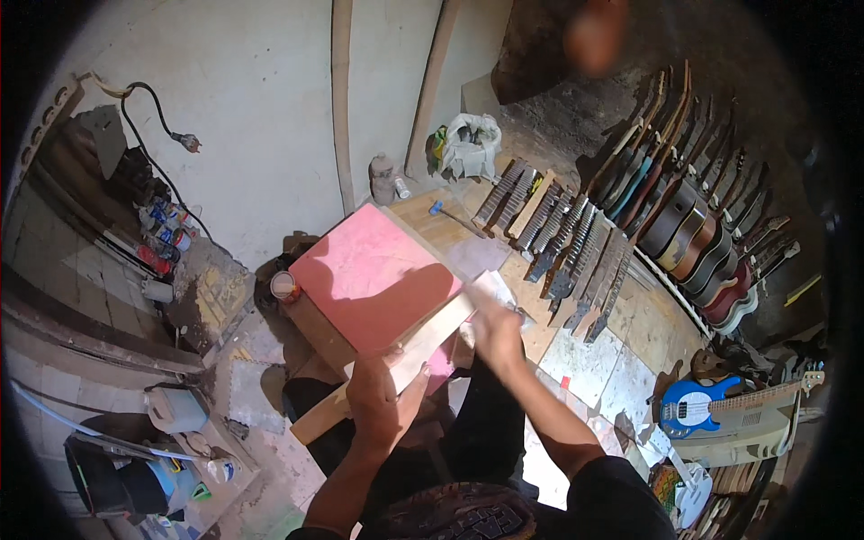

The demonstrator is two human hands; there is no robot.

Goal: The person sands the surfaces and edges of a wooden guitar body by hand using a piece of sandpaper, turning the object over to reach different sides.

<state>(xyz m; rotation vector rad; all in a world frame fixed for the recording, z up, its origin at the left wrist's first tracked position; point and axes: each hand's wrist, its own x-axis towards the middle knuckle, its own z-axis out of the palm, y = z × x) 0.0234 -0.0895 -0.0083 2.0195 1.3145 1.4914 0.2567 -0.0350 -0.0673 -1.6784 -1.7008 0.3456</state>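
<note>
My left hand (382, 396) is closed around a long pale piece of wood (423, 340). The wood slants from near my left thigh up to the right, against the near edge of a pink board (369, 270). At the wood's far end is my right hand (498, 333), its fingers smeared by motion. Whether it holds anything, I cannot make out. Something white and crumpled (493, 286), like paper or cloth, lies just beyond it. The pink board rests on a low wooden stand in front of me, with my shadow across it.
A round tin (283, 286) stands at the board's left corner. Several guitar necks (562, 229) lie in a row to the right, before a rack of guitars (688, 225). A blue hammer-like tool (438, 208) lies behind the board. A blue bass guitar (691, 407) is at far right.
</note>
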